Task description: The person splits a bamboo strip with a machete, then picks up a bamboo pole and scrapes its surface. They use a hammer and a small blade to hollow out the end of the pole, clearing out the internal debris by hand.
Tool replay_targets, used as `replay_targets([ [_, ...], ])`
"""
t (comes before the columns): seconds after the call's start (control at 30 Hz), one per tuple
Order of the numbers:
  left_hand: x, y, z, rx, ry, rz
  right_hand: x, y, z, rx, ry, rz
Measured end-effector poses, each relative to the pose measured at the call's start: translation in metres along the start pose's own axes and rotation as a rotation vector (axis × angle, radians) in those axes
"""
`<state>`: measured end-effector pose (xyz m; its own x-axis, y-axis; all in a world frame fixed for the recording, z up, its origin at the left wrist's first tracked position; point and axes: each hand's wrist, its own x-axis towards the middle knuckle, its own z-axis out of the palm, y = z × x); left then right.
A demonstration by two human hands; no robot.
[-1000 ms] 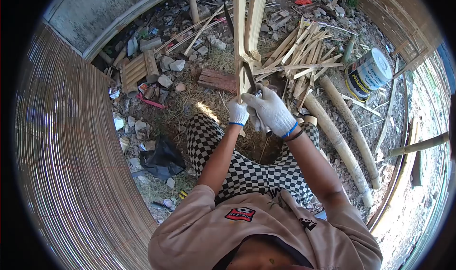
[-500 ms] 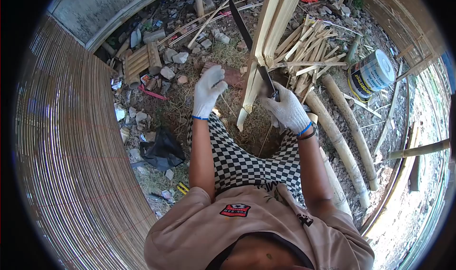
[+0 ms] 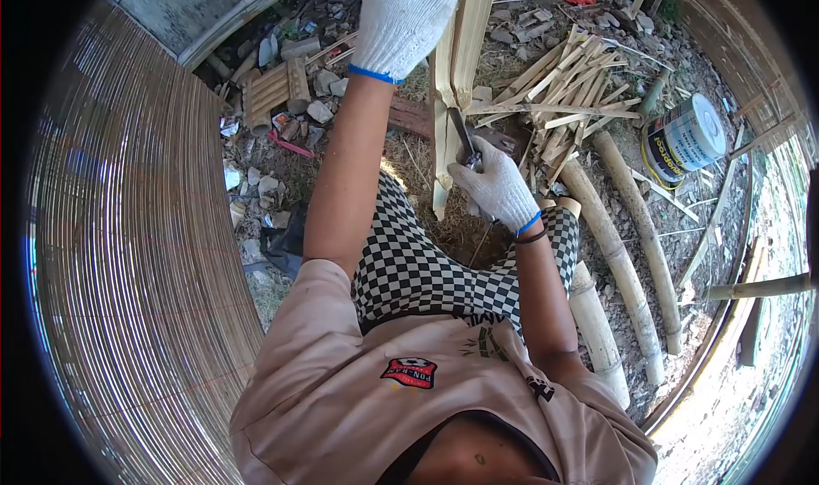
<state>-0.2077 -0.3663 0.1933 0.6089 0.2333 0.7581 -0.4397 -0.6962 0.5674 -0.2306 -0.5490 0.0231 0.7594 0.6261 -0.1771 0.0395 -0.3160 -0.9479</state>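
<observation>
My right hand, in a white glove, is closed round the handle of a long dark knife. The blade meets a tall split bamboo piece, which hides its far part. This pale piece stands upright before me, cracked lengthwise, with its lower end between my knees. My left hand, also gloved, is at the top edge, close against the left side of the bamboo. Its fingertips are cut off by the frame, so its grip is unclear.
Split bamboo sticks lie piled beyond my right hand. A paint bucket stands further right, near long bamboo poles. A slatted screen curves along the left. Rubble and a small bamboo bundle lie at the upper left.
My left hand has moved up and forward to the bamboo from its raised, free position. The bamboo, knife and right hand appear slightly further left, and the view has shifted.
</observation>
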Motion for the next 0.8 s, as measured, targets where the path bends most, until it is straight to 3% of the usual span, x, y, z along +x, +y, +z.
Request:
replay_targets([
  [0.1,0.006,0.002,-0.007,0.086,-0.092,-0.069,0.000,0.002,0.002,0.083,-0.033,-0.004],
  [0.2,0.011,-0.014,-0.008,-0.030,-0.122,0.129,0.005,0.005,0.005,0.276,-0.145,0.027],
  [0.3,0.013,-0.029,-0.012,-0.215,-0.258,-0.132,0.007,0.006,0.001,0.249,-0.156,-0.002],
  [0.4,0.011,-0.028,-0.007,-0.219,-0.167,-0.054,0.009,0.004,-0.001,0.249,-0.159,0.008],
  [0.43,0.013,-0.034,-0.014,0.029,-0.182,0.060,0.011,0.005,0.002,0.266,-0.149,0.007],
  [0.53,0.013,-0.042,-0.008,0.163,-0.104,0.100,0.017,0.005,0.011,0.285,-0.113,-0.018],
  [0.6,0.014,-0.046,-0.005,0.139,-0.100,0.083,0.014,-0.002,0.015,0.387,-0.125,0.051],
  [0.8,0.021,-0.036,-0.002,0.175,-0.143,-0.021,0.027,-0.010,-0.011,0.121,-0.134,0.098],
])
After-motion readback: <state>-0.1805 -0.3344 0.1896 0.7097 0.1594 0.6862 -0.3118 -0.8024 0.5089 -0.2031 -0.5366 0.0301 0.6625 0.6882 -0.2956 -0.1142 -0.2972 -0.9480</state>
